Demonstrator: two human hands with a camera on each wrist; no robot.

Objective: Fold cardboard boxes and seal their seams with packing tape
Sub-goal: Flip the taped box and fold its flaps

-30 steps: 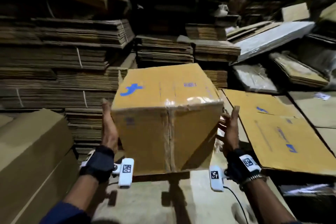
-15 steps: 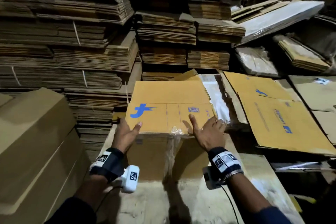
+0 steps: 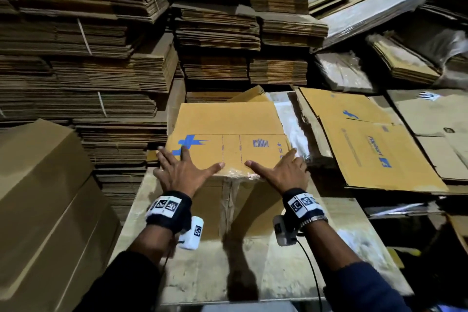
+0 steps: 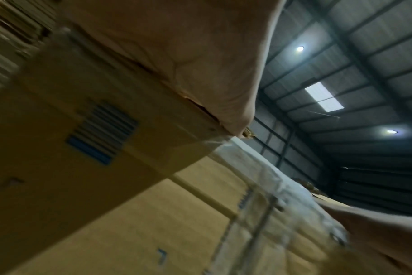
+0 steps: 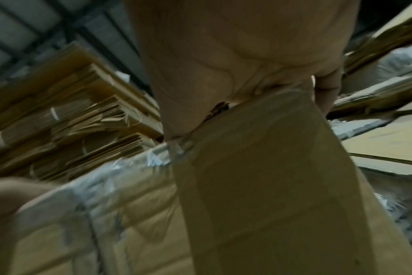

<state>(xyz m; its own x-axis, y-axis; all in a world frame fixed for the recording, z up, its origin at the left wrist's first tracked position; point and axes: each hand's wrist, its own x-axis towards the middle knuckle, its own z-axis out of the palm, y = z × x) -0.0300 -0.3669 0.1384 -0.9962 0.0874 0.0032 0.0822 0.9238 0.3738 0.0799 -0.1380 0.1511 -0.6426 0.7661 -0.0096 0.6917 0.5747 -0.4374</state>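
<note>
Both hands lie flat with fingers spread wide on top of a yellow-brown cardboard box [image 3: 228, 134]. The left hand [image 3: 181, 172] presses the near left corner over a blue logo; the right hand [image 3: 283, 172] presses the near right corner. The box stands on a pale worktable [image 3: 266, 273], with clear packing tape [image 3: 229, 200] running down its front seam. Flattened cardboard stacks [image 3: 76, 58] rise behind it, and a flat printed carton [image 3: 367, 139] lies to the right.
</note>
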